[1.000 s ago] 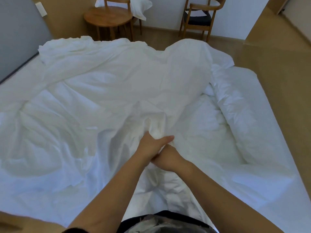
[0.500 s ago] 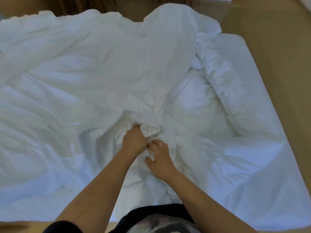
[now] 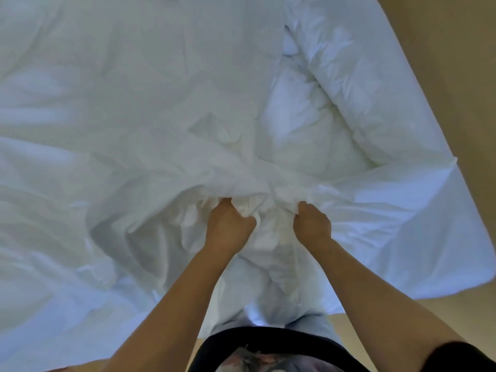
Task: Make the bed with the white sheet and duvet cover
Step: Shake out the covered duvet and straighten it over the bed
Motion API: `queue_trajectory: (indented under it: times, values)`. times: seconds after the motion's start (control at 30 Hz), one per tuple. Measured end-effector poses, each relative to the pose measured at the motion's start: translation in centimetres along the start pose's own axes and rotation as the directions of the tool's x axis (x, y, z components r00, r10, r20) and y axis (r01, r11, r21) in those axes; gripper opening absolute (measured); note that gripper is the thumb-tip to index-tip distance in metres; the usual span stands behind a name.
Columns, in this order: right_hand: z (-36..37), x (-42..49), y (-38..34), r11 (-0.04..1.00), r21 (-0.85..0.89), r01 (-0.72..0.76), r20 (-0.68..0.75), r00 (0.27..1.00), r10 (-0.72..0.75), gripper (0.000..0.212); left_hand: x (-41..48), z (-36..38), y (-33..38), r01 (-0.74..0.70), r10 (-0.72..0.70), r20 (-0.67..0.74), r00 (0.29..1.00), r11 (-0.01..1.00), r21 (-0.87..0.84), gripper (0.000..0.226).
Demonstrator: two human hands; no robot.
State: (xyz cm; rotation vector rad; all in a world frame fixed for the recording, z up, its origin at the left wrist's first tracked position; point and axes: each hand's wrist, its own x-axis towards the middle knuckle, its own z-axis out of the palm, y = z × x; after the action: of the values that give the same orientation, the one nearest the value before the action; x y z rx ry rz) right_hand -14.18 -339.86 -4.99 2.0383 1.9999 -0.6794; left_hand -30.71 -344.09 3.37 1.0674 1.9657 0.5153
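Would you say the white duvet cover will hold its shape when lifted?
Probably not: the duvet cover bunches into folds where the left hand and right hand grip it, so it should drape limply. Its thin creases suggest it is light.

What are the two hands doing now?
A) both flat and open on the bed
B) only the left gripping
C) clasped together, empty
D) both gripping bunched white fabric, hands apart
D: the left hand and the right hand each curl fingers into the bunched white fabric, with a gap between them.
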Motion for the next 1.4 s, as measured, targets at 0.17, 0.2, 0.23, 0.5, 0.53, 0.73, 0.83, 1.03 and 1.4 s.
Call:
queue_trajectory:
  times: [0.17,0.2,0.23,0.5,0.53,0.73,0.83,1.03,1.4]
  values:
    - [-7.6,-1.3,-2.6,0.84,0.417,0.347,-0.378,0.907,-0.188,0.041,-0.8,-1.4,2.9,-0.01,-0.01,-0.204,0.979,0.995,-0.096,0.013]
    - [-9.1,-2.1,-3.9,0.785,0.448,0.427,-0.421,0.876,-0.236,0.048,-1.1,-2.2,4.2,-0.038,-0.007,-0.263,0.965,0.986,-0.165,0.008]
    - [-10.4,-3.0,-5.3,0.726,0.451,0.518,-0.453,0.834,-0.314,0.054,-1.3,-3.0,5.2,-0.085,0.016,-0.317,0.948,0.975,-0.205,0.009]
    - [-14.4,-3.3,-13.5,0.486,0.17,0.857,-0.156,0.511,-0.845,0.056,-2.9,-10.9,7.5,-0.162,-0.012,-0.643,0.766,0.964,-0.211,0.011]
    - [-14.2,-3.0,-13.8,0.481,0.092,0.872,-0.079,0.488,-0.869,0.055,-2.7,-11.5,7.3,-0.119,0.011,-0.658,0.753,0.986,-0.12,0.007]
    - [-12.8,-2.6,-15.7,0.415,-0.162,0.896,0.056,0.428,-0.902,0.048,-1.5,-11.8,5.5,0.001,0.099,-0.605,0.79,0.987,0.162,0.011]
    - [-12.6,-2.1,-16.7,0.418,0.192,0.888,-0.168,0.449,-0.878,0.036,-1.1,-11.9,5.4,-0.032,0.057,-0.518,0.853,0.998,0.057,0.01]
    - [-12.0,-2.7,-16.8,0.313,0.609,0.729,-0.259,0.555,-0.79,0.04,-0.6,-13.5,5.6,-0.113,-0.039,-0.405,0.914,0.932,-0.344,0.023]
    - [-13.6,-4.4,-16.9,0.308,0.923,0.233,0.095,0.637,-0.765,0.033,-1.0,-14.0,4.9,0.067,-0.05,0.047,0.998,0.598,-0.799,0.044]
